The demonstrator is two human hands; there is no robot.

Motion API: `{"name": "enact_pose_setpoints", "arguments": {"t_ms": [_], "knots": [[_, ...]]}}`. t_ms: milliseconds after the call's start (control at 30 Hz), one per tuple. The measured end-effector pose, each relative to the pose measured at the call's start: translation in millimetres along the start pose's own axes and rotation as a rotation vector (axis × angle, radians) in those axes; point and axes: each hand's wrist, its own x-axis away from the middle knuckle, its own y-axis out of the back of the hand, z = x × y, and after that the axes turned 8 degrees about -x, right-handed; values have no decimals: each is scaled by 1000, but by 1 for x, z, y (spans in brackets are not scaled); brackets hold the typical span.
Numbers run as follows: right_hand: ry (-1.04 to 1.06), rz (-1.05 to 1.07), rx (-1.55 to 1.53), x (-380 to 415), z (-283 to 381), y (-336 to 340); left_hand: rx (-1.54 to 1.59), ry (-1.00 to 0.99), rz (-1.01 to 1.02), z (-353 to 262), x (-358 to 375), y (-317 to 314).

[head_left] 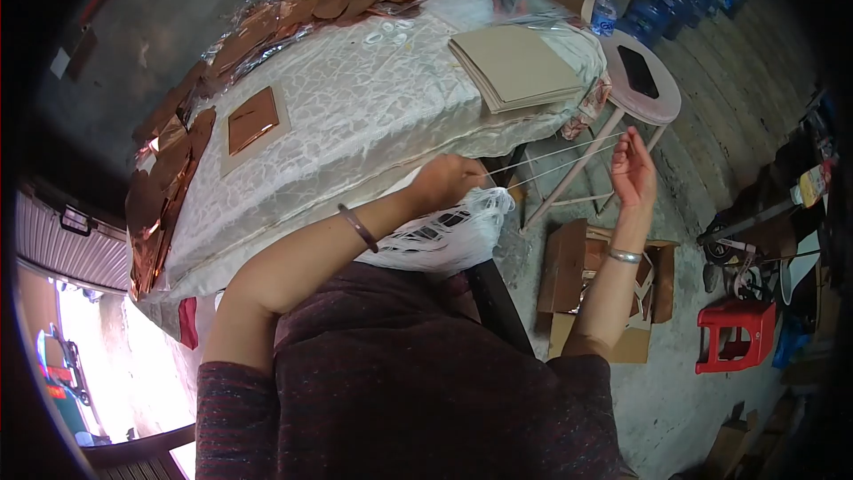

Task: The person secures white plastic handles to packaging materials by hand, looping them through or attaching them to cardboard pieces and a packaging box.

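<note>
My left hand [446,181] is closed in front of my waist, gripping white string [569,151]. Two strands of it run taut to the right. At their other end my right hand [633,171] is raised, its fingertips pinched on the string. Below my left hand a bundle of loose white strings [462,240] lies over my lap. Just beyond, the lace-covered table [355,116] carries a copper-coloured foil sheet [253,122] on a beige card and a stack of beige cardboard sheets [520,67].
Copper foil pieces [355,0] line the table's far edge. To the right, a stool [657,107] bears a phone [637,71] and a water bottle [604,9]. An open cardboard box [569,267] sits on the floor beneath my right arm, near a red stool [736,335].
</note>
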Motion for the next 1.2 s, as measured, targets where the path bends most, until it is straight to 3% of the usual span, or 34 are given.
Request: {"name": "enact_pose_setpoints", "arguments": {"t_ms": [233, 300, 467, 533, 600, 667, 733, 800, 833, 933, 967, 1000, 1033, 1067, 1100, 1200], "knots": [[176, -22, 22, 14, 45, -3, 193, 33, 161, -33, -52, -47], [217, -21, 35, 18, 68, 17, 399, 19, 346, -36, -66, -53], [376, -223, 65, 40, 144, 98, 203, 133, 405, -74, -86, 14], [431, -210, 189, 66, 187, 146, 39, 55, 245, -68, -93, 30], [876, -476, 900, 111, 175, 140, -4, 9, 199, -55, -97, 49], [954, -584, 1390, 151, 214, 193, -46, -36, 149, -44, -98, 69], [816, -1085, 1775, 195, 220, 170, -192, 20, 141, -36, -95, 90], [223, -1791, 1862, 225, 248, 173, -218, 25, 87, -21, -93, 108], [234, -1786, 1864, 232, 258, 179, -243, 28, 38, -18, -92, 114], [762, -1283, 1838, 245, 278, 212, -137, 80, -16, -26, -94, 124], [921, -1108, 1805, 247, 282, 214, -87, 0, -5, -37, -95, 124], [928, -756, 1054, 225, 283, 202, -85, -7, -8, -55, -94, 123], [836, -382, 327, 187, 274, 175, -45, -108, 7, -79, -91, 121], [715, -293, 410, 152, 242, 124, -9, -211, 22, -104, -89, 120], [658, -347, 491, 129, 174, 25, -4, -299, 6, -128, -86, 120], [201, 51, 587, 96, 70, -129, -109, -451, -12, -184, -77, 122]]}}
